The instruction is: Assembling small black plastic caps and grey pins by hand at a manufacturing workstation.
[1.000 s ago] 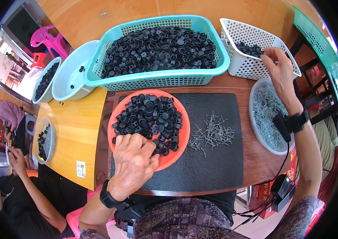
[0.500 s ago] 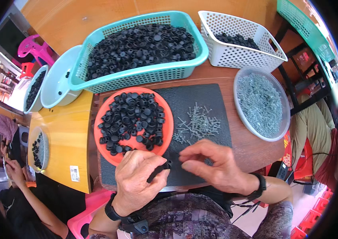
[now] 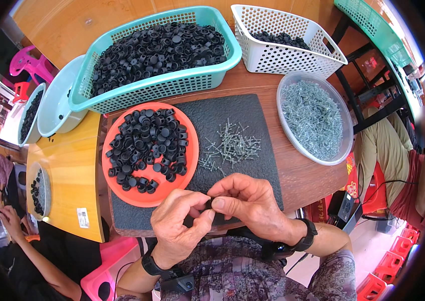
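Observation:
My left hand (image 3: 180, 220) is closed in a pinch on a small black plastic cap (image 3: 208, 204), mostly covered by the fingers. The thumb and forefinger of my right hand (image 3: 247, 203) are pressed together right against that cap; whether they grip the cap or something small at it is hidden. Both hands are over the near edge of a dark mat (image 3: 267, 170). Just beyond my left hand, a round orange-red tray (image 3: 112, 188) holds many loose black caps (image 3: 147, 140). A loose pile of thin metal screws (image 3: 237, 143) lies on the mat beyond my right hand.
A teal basket (image 3: 162, 85) heaped with black caps stands at the back, beside a white basket (image 3: 292, 64). On the right, a clear round tub (image 3: 325, 159) is full of screws. Pale blue basins (image 3: 54, 113) are at left. A co-worker's hand (image 3: 12, 223) shows far left.
My right hand has moved left, and its fingertips now meet the cap in my left hand. The whole view has shifted slightly, so the table things appear further left.

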Available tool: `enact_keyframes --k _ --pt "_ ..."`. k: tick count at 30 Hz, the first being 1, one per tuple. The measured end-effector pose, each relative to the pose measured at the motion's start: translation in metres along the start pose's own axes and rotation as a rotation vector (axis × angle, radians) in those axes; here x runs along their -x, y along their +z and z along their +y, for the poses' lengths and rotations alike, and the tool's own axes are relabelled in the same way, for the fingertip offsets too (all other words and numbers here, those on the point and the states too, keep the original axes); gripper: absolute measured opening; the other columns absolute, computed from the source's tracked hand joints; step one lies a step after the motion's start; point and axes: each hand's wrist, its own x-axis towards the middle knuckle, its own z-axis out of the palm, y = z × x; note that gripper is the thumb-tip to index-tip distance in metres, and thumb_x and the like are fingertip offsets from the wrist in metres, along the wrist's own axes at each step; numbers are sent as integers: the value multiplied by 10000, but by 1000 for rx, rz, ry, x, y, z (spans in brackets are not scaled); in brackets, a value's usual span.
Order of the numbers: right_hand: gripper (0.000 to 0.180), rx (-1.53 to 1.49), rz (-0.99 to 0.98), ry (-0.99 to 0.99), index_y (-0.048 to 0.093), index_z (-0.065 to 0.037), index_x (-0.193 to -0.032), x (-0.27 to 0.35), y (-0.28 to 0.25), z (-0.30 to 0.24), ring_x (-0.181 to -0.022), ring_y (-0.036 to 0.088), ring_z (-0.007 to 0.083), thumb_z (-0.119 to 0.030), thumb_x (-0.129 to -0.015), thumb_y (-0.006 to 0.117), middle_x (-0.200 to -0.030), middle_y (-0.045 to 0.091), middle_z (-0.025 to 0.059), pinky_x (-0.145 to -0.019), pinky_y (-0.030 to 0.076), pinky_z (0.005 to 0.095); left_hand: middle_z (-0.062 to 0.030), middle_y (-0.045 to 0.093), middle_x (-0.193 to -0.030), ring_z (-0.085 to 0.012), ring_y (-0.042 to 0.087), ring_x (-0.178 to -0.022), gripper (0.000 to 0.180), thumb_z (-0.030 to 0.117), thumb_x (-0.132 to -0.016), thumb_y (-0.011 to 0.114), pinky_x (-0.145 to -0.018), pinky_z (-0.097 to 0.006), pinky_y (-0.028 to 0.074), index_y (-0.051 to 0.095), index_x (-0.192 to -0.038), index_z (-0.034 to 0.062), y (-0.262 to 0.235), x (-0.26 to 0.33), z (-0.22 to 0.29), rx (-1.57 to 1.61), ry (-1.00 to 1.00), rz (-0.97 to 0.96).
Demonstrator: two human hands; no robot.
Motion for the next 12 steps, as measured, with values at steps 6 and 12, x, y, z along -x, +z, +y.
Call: enact_keyframes --k 6,12 --pt "174 12 -3 28 611 7 -999 0 -1 2 -734 551 45 -113 -875 630 -847 632 16 -593 453 194 -36 567 -742 -91 543 -595 212 -13 -710 703 -525 -221 437 629 -908 1 1 1 0 -110 74 -29" --pt "223 -20 -35 75 598 2 -1054 3 -2 1 -744 568 53 -133 -879 629 -892 639 25 -634 475 191 -22 569 -735 -121 549 -622 257 16 -735 704 -573 -234 456 614 -975 39 -3 4 -5 72 -82 -66"
